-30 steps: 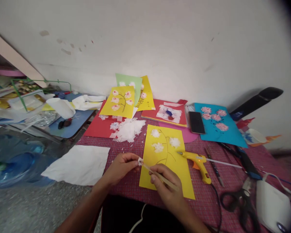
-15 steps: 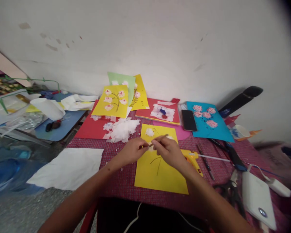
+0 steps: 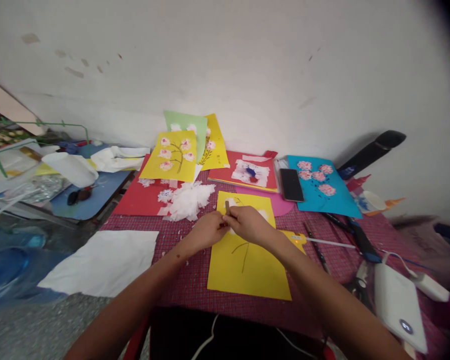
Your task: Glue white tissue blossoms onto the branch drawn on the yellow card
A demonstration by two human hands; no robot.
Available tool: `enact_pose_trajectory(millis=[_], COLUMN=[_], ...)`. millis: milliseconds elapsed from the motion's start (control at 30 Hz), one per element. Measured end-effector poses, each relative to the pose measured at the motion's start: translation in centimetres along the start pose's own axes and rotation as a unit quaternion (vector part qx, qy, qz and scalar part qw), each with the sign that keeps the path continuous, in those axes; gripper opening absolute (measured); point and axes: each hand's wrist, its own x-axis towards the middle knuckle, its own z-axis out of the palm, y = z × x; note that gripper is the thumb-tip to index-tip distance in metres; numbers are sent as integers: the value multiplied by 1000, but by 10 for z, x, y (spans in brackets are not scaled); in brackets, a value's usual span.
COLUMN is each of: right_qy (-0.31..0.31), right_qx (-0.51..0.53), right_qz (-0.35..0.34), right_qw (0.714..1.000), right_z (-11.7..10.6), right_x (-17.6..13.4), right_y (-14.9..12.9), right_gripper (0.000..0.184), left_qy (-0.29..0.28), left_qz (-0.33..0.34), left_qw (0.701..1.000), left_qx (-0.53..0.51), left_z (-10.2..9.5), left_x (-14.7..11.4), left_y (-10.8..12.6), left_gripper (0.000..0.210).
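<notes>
Over the upper half of a yellow sheet (image 3: 228, 272), my left hand (image 3: 207, 231) and my right hand (image 3: 249, 224) meet with fingertips together. Both are closed on a thin brown strip (image 3: 227, 207), whose end sticks up above the fingers. Its exact material I cannot make out. The yellow sheet bears thin dark stems (image 3: 244, 257) and white tufts, partly covered by my hands. A yellow glue gun (image 3: 294, 239) lies by the sheet's right edge, partly behind my right forearm.
White tissue scraps (image 3: 191, 200) are heaped left of the sheet, and a white cloth-like sheet (image 3: 105, 262) overhangs the table's left edge. Rightward lie a phone (image 3: 291, 185), a blue flower picture (image 3: 317, 182), scissors (image 3: 361, 285) and a white power bank (image 3: 399, 305). Finished flower pictures (image 3: 168, 157) lean at the back.
The brown strip has swung from pointing right to standing upright between my fingers. My right hand has shifted left and turned over, closing up against my left hand.
</notes>
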Motion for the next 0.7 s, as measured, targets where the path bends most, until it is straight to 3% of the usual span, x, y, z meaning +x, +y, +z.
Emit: enact_pose_trajectory(millis=[233,700], right_qy=[-10,-30], right_qx=[-50,-47], right_qz=[-15,-27], right_qw=[999,998], right_z=[2,1], right_x=[1,-4], right_y=[3,3], right_gripper=[23,23], left_qy=[2,-23], left_qz=[-8,-17], left_qw=[1000,999], left_qx=[16,-20], left_z=[3,4], left_x=[1,-6], left_y=[-2,-3], left_gripper=[21,15])
